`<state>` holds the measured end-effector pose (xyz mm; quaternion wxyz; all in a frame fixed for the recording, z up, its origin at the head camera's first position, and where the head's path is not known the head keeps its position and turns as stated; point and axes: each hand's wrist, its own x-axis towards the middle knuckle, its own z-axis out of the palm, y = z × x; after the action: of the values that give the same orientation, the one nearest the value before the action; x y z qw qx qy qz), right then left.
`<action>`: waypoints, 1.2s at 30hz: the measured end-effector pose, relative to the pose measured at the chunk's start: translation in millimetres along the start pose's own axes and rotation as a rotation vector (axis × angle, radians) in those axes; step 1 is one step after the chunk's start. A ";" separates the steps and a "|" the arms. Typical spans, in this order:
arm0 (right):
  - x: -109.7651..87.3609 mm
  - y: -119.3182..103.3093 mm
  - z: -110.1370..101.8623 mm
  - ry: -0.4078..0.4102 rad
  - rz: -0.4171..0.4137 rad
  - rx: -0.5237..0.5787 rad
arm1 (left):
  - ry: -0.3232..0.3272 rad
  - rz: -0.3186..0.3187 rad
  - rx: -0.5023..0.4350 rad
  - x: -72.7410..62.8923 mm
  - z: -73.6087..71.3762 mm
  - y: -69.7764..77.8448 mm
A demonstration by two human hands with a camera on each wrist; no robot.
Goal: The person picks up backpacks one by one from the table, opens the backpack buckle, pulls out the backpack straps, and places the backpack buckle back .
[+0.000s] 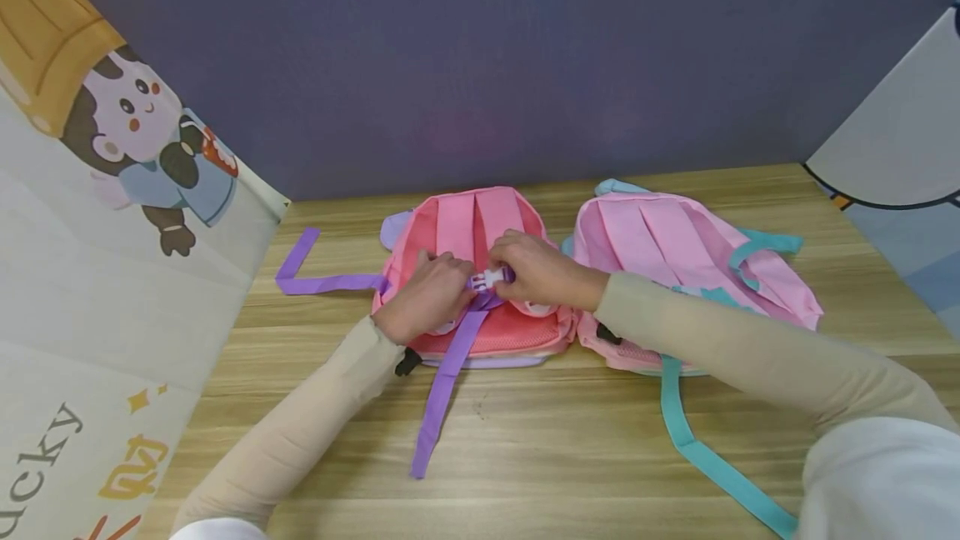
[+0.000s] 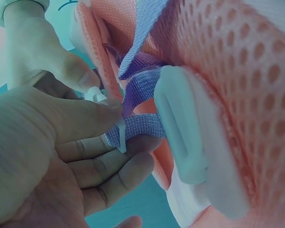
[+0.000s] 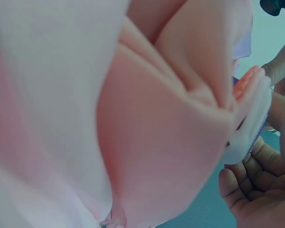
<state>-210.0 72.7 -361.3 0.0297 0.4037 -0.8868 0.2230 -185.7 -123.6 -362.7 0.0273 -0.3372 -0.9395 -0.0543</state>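
A coral-pink backpack (image 1: 427, 227) lies on the table with its shoulder straps facing up. Across its middle, a white side-release buckle (image 1: 489, 279) on purple webbing (image 1: 453, 369) is between the two hands. My left hand (image 1: 433, 290) pinches the buckle's left part between thumb and fingers; in the left wrist view, purple webbing runs from there to a pale strap slider (image 2: 183, 123). From the other side, my right hand (image 1: 542, 270) grips the buckle's right part. The right wrist view is mostly filled by pink fabric (image 3: 161, 128), with my right fingers at its edge.
A lighter pink backpack (image 1: 660, 232) with teal straps (image 1: 720, 465) lies directly to the right, under my right forearm. A loose purple strap end (image 1: 330, 283) extends left over the wooden table (image 1: 562, 457). Behind stands a dark panel (image 1: 525, 65); a printed cartoon panel (image 1: 75, 273) borders the left.
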 end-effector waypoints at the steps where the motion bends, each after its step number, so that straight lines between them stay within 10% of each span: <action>1: -0.3 0.7 -0.1 0.005 -0.001 0.000 | 0.000 0.002 0.002 -0.1 0.2 -0.1; 36: -7.4 2.2 -3.2 -0.060 0.054 -0.007 | 0.006 -0.056 -0.067 -4.5 -5.1 -6.8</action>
<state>-207.1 80.5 -361.0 -0.0014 0.3861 -0.8987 0.2082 -186.5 -132.3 -358.6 0.0173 -0.3113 -0.9461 -0.0876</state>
